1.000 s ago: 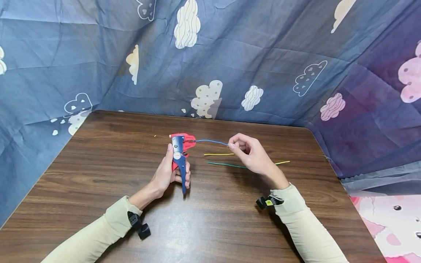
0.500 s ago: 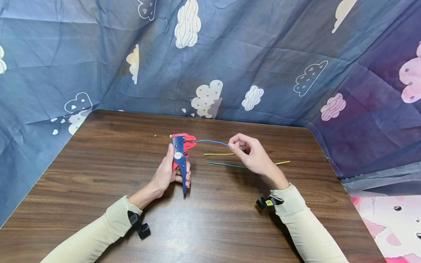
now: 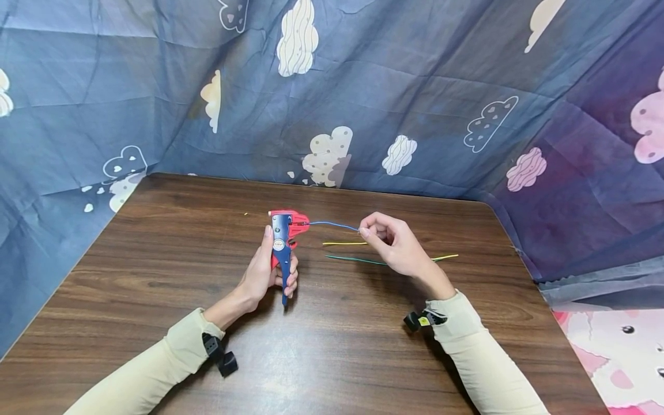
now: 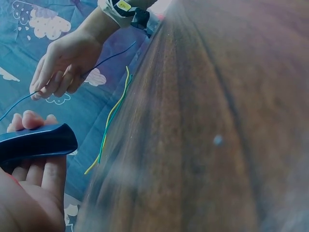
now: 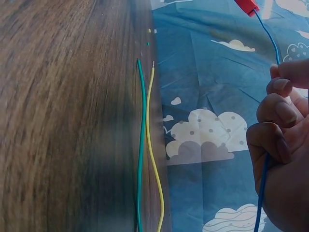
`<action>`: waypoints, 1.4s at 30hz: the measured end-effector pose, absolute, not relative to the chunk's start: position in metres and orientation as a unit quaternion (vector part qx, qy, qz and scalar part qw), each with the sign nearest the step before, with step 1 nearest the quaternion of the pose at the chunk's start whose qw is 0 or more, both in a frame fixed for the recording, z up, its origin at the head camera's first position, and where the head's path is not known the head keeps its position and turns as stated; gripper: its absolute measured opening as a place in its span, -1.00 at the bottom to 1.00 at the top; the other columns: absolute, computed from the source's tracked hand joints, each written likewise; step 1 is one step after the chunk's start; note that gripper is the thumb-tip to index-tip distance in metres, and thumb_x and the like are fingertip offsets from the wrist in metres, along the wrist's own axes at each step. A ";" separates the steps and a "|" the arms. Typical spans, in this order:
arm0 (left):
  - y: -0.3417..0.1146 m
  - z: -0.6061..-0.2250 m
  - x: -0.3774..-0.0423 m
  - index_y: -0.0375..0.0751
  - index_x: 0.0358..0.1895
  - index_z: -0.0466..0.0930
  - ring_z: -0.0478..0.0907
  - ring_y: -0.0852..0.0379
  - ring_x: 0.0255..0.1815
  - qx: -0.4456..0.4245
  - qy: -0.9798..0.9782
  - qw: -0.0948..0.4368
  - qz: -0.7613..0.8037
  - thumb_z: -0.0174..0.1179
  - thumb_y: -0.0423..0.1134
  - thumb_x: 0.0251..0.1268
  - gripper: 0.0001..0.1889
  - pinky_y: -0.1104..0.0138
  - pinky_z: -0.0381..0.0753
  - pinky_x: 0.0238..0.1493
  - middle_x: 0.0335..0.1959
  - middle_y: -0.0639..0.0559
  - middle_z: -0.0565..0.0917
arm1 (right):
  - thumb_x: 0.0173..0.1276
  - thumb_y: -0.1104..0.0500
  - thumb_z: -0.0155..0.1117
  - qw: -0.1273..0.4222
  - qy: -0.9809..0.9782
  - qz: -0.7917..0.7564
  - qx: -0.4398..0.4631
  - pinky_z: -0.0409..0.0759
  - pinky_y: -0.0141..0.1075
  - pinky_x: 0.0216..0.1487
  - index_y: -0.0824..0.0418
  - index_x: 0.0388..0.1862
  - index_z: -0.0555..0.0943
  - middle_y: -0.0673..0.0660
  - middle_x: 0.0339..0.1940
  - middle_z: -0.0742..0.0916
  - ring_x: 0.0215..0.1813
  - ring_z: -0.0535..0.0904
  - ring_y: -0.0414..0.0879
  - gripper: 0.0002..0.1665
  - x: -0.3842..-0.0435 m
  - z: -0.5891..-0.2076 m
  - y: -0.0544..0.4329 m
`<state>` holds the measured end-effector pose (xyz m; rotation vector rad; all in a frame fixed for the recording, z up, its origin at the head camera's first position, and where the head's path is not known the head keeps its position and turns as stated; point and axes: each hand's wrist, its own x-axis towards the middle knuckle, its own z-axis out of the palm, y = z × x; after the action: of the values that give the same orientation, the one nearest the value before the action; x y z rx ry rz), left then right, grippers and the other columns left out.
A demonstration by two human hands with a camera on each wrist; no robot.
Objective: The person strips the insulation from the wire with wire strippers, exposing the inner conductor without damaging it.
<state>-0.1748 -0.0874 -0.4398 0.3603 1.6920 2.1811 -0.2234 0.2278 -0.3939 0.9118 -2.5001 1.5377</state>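
Note:
My left hand grips a wire stripper with blue handle and red head, held upright above the table. In the left wrist view its blue handle crosses my curled fingers. A blue wire runs from the red jaws to my right hand. Thumb and forefinger pinch that wire there, and its tail passes behind the other curled fingers in the right wrist view. The wire's end inside the jaws is hidden. Below the right hand lie a yellow wire and a green wire, side by side.
Tiny offcuts, one of them yellow, lie on the wooden table beyond the loose wires. A blue cloud-patterned cloth hangs behind the table's far edge.
The stripper's blue handle has swung slightly left as the left fingers squeeze closer round it. The right hand keeps its pinch on the blue wire, almost unmoved.

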 end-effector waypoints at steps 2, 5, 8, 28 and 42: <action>-0.087 -0.440 -0.174 -0.31 -0.32 0.37 0.47 0.08 -0.69 0.131 0.603 0.181 0.766 -0.51 0.59 0.59 -0.07 0.25 0.62 -0.57 -0.62 0.01 0.46 | 0.65 0.23 0.27 0.033 -0.813 0.500 0.297 0.31 -0.38 -0.53 0.10 -0.08 0.66 -0.02 -0.52 0.51 -0.54 0.36 -0.25 -0.95 -0.223 -0.394 0.227; -0.087 -0.441 -0.174 -0.31 -0.43 0.37 0.45 0.09 -0.71 0.138 0.607 0.182 0.761 -0.24 0.41 0.71 -0.21 0.24 0.60 -0.57 -0.66 0.02 0.44 | 0.65 0.24 0.27 0.035 -0.814 0.498 0.298 0.31 -0.38 -0.53 0.09 -0.08 0.66 -0.02 -0.52 0.51 -0.53 0.36 -0.26 -0.94 -0.223 -0.394 0.227; -0.087 -0.443 -0.173 -0.28 -0.55 0.36 0.39 0.13 -0.77 0.140 0.618 0.162 0.757 0.07 0.13 0.72 -0.36 0.26 0.53 -0.66 -0.74 0.05 0.41 | 0.65 0.24 0.27 0.037 -0.814 0.497 0.299 0.30 -0.39 -0.54 0.07 -0.09 0.66 -0.03 -0.52 0.51 -0.54 0.36 -0.26 -0.93 -0.222 -0.394 0.226; -0.085 -0.448 -0.175 -0.36 -0.42 0.55 0.63 0.07 -0.63 0.116 0.629 0.134 0.757 0.32 -0.10 0.59 -0.57 0.16 0.82 -0.43 -0.62 -0.03 0.62 | 0.65 0.21 0.27 0.029 -0.818 0.493 0.296 0.32 -0.38 -0.53 0.08 -0.10 0.65 -0.02 -0.52 0.51 -0.54 0.37 -0.24 -0.94 -0.224 -0.398 0.224; -0.082 -0.450 -0.175 -0.62 -0.02 0.47 0.82 0.02 -0.44 0.097 0.597 0.154 0.781 0.25 -0.11 0.63 -0.53 -0.01 0.90 -0.17 -0.47 -0.05 0.74 | 0.64 0.22 0.28 0.038 -0.817 0.494 0.296 0.36 -0.39 -0.51 0.08 -0.11 0.65 -0.01 -0.53 0.53 -0.52 0.40 -0.23 -0.95 -0.224 -0.398 0.226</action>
<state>-0.1749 -0.0819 -0.4496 0.2771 1.7125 2.2388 -0.2241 0.2264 -0.3976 0.9075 -2.5065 1.5145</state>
